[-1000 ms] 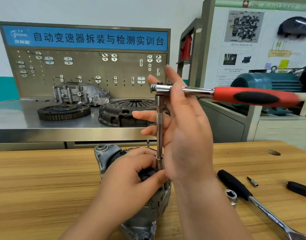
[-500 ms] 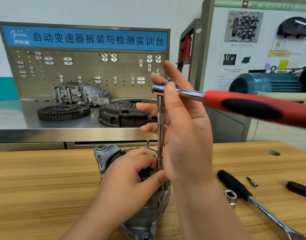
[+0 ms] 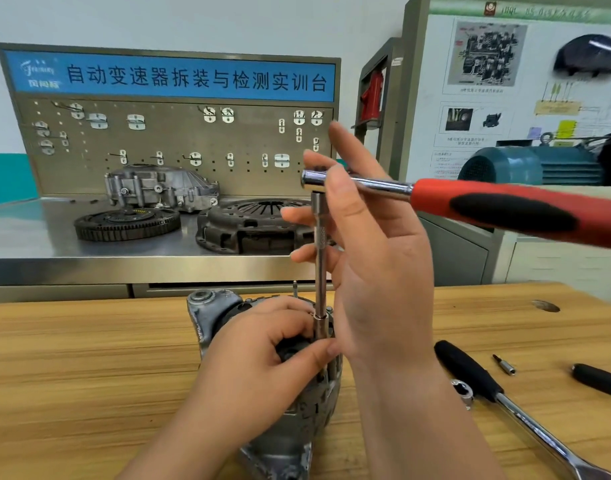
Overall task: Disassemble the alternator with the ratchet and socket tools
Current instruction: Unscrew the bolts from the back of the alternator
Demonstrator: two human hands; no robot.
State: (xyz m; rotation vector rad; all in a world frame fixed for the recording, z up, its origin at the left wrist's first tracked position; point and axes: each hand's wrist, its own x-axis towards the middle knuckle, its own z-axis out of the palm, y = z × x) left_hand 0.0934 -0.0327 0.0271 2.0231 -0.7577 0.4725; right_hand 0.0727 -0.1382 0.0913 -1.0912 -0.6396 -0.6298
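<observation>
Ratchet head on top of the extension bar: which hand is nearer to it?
Right. The right hand pinches the ratchet head between thumb and fingers; the left hand is well below it, gripping the alternator.

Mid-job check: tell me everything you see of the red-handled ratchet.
The ratchet has a shiny chrome head and neck and a red handle with a black inset. It lies roughly level above the bench, handle pointing right and out of frame. From its head a slim steel extension bar drops straight down to a socket on top of the alternator. The right hand pinches the neck, thumb in front; the left hand grips the alternator beside the socket.
</observation>
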